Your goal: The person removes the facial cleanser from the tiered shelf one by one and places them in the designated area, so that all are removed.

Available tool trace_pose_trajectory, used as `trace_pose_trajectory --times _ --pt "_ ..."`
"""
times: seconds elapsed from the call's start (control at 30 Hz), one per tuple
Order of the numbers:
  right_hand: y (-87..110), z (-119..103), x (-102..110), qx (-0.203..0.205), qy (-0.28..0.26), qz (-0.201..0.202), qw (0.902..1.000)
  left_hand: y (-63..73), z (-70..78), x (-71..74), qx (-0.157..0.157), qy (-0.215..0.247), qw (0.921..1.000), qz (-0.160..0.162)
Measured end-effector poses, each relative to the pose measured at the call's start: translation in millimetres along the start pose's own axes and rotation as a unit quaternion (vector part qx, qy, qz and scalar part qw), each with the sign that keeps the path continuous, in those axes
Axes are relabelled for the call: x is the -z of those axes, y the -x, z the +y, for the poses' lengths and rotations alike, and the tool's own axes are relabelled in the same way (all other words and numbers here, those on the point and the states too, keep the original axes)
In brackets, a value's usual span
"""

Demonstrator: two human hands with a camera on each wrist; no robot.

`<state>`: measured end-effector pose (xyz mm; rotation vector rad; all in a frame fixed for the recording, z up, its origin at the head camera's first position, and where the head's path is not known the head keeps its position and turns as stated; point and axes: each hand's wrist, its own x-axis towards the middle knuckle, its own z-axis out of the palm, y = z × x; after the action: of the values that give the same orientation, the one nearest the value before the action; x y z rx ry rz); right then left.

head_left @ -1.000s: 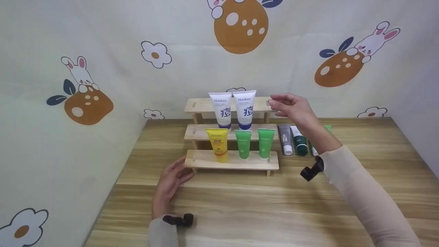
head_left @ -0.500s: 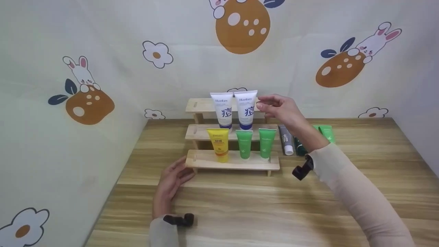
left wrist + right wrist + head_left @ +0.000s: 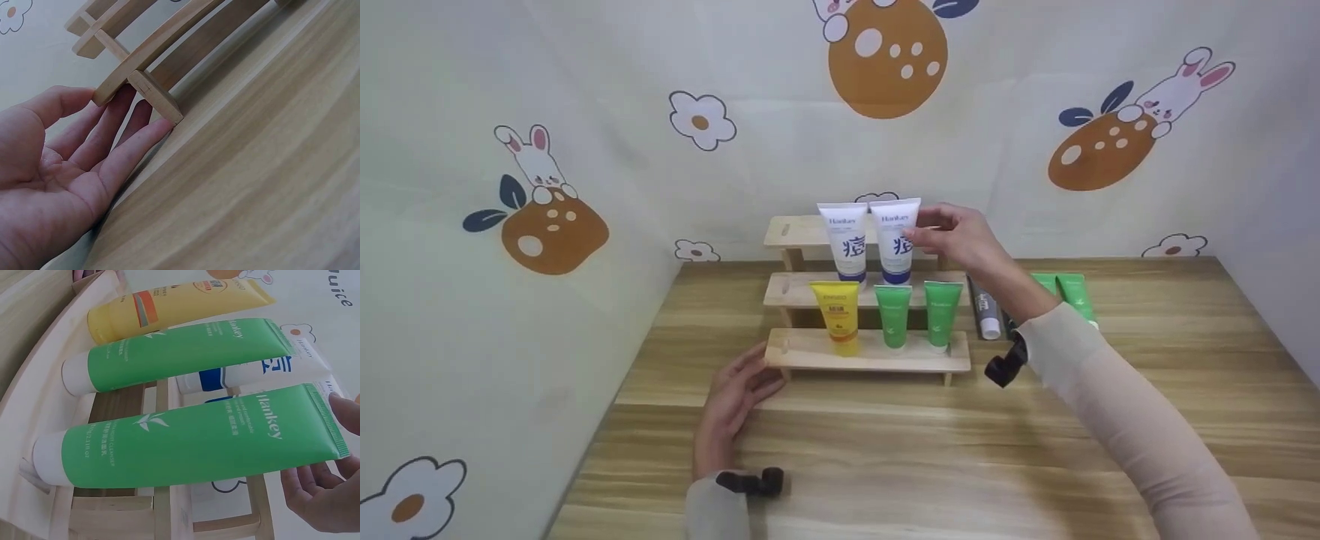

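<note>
On a three-tier wooden display stand (image 3: pixel 911 362) stand several squeeze tubes. Two white tubes with blue caps are on the middle tier: a left one (image 3: pixel 846 225) and a right one (image 3: pixel 892 259). The lowest tier bears a yellow tube (image 3: pixel 838 309) and two green tubes (image 3: pixel 191 439). My right hand (image 3: pixel 964 238) pinches the right white tube at its upper right edge, thumb in front and fingers behind. My left hand (image 3: pixel 735 390) grips the stand's lower left end; in the left wrist view its thumb meets the shelf (image 3: pixel 152 50) and the fingers reach beneath.
Right of the stand, a grey tube (image 3: pixel 987 311) and green tubes (image 3: pixel 1076 292) lie on the wood-grain table (image 3: pixel 870 457), partly hidden by my right forearm. A patterned cloth (image 3: pixel 780 165) hangs behind the stand.
My right hand has moved left from the top tier's right end to the right white tube and now pinches it. The left hand has stayed at the stand.
</note>
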<state>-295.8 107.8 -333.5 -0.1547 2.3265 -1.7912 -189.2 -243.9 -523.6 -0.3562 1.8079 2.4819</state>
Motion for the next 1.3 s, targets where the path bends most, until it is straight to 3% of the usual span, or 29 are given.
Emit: trace_pose_trajectory --times 0.37,0.63,1.07,1.3 --pt "-4.3 -0.2 -1.9 0.001 0.012 0.014 0.9998 -0.6 -0.7 -2.2 -0.003 0.02 0.9998 -0.008" --pt "-4.7 6.8 0.4 0.033 -0.011 0.028 0.999 0.0 -1.3 -4.0 -0.007 0.01 0.9999 -0.01" --pt "2.7 23.0 31.8 0.051 -0.054 0.043 0.9963 -0.9 -0.9 -1.6 0.001 0.008 1.0 -0.001" --pt "8.2 31.8 52.7 0.037 -0.078 0.07 0.9938 -0.8 0.0 -0.3 0.003 -0.002 1.0 0.0"
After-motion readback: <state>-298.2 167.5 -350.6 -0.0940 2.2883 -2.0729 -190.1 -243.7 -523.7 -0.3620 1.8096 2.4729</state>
